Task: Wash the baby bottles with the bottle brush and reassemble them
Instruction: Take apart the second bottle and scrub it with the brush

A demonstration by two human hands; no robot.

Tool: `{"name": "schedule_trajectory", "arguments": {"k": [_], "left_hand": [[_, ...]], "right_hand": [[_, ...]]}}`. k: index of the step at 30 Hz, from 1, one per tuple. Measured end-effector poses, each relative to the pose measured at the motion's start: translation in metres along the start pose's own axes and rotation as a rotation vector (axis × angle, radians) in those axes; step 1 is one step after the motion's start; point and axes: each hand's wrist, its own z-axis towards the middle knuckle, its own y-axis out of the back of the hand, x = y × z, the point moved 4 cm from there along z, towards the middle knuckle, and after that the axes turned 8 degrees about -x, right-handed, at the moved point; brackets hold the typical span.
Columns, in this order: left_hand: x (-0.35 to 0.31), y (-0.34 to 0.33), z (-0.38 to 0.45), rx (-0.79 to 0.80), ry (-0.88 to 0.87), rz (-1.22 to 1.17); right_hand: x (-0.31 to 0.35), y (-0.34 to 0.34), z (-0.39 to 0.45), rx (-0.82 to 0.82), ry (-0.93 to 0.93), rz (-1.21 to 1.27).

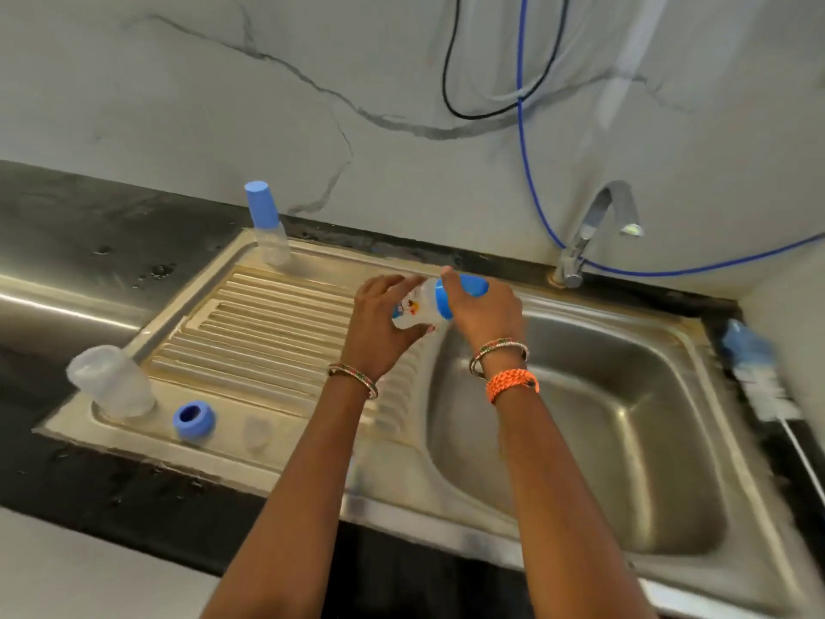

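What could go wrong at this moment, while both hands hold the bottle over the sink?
1. The left hand holds the printed bottle tilted while the right hand grips its blue cap; a wet grip might slip and drop it into the sink basin.
2. The loose blue ring and clear nipple lie near the drainboard's front edge; a forearm could knock them off.

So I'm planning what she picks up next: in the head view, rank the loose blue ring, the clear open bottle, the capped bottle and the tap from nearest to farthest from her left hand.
From the left hand:
1. Capped bottle, standing at the drainboard's back edge, left of the hand.
2. Blue ring, front left on the drainboard; too close to call with the tap, back right behind the basin.
3. Clear open bottle, at the front left corner.
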Motion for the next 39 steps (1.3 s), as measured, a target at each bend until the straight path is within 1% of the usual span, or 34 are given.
{"name": "schedule_trajectory", "arguments": {"k": [2,4,5,8,10,12,14,16,18,20,22,24,25,27,28,29,31,32,34,35,37,39], "left_hand": [[-0.022,-0.011,-0.015,0.087,0.096,-0.123],[-0.036,-0.017,-0.025,0.207,0.230,-0.244],[-0.041,-0.019,-0.028,0.276,0.254,-0.280],[-0.055,-0.019,-0.037,0.481,0.293,-0.426],[-0.060,-0.018,-0.047,0.546,0.434,-0.614],[-0.058,-0.020,-0.058,0.507,0.565,-0.736],[-0.053,-0.027,-0.069,0.479,0.675,-0.852],[-0.053,-0.033,-0.076,0.504,0.714,-0.902],[-0.052,-0.036,-0.075,0.461,0.752,-0.922],[-0.051,-0.044,-0.074,0.359,0.841,-0.981],[-0.047,-0.058,-0.074,0.223,0.948,-1.039],[-0.038,-0.071,-0.074,0.111,1.035,-1.037],[-0.032,-0.077,-0.076,0.070,1.070,-1.020],[-0.018,-0.088,-0.083,0.016,1.138,-0.974],[-0.013,-0.093,-0.088,0.016,1.170,-0.944],[-0.010,-0.099,-0.092,0.049,1.197,-0.896],[-0.009,-0.111,-0.099,0.179,1.211,-0.788],[-0.012,-0.117,-0.101,0.244,1.218,-0.782],[-0.018,-0.127,-0.100,0.316,1.265,-0.843],[-0.019,-0.131,-0.098,0.331,1.279,-0.854],[-0.016,-0.138,-0.095,0.364,1.281,-0.817],[-0.010,-0.142,-0.094,0.404,1.289,-0.780]], "right_hand": [[-0.012,0.028,0.001,-0.034,0.038,0.048],[-0.022,0.052,-0.002,-0.016,0.090,0.091],[-0.028,0.062,-0.005,0.000,0.106,0.118],[-0.046,0.082,-0.015,0.073,0.141,0.284],[-0.051,0.091,-0.019,0.171,0.122,0.413],[-0.053,0.095,-0.020,0.254,0.073,0.471],[-0.052,0.097,-0.021,0.265,0.047,0.534],[-0.052,0.096,-0.023,0.254,0.048,0.539],[-0.055,0.094,-0.023,0.249,0.027,0.496],[-0.064,0.097,-0.021,0.270,-0.013,0.422],[-0.079,0.102,-0.016,0.279,-0.083,0.410],[-0.101,0.106,-0.005,0.203,-0.130,0.402],[-0.115,0.108,0.003,0.126,-0.130,0.337],[-0.141,0.115,0.013,-0.001,-0.124,0.104],[-0.155,0.117,0.017,-0.020,-0.137,-0.014],[-0.168,0.118,0.017,-0.012,-0.178,-0.117],[-0.195,0.116,0.016,0.054,-0.282,-0.294],[-0.207,0.112,0.014,0.119,-0.312,-0.397],[-0.222,0.101,0.010,0.305,-0.319,-0.627],[-0.227,0.095,0.008,0.383,-0.325,-0.701],[-0.240,0.084,0.008,0.485,-0.344,-0.764],[-0.250,0.074,0.007,0.497,-0.361,-0.783]]}}
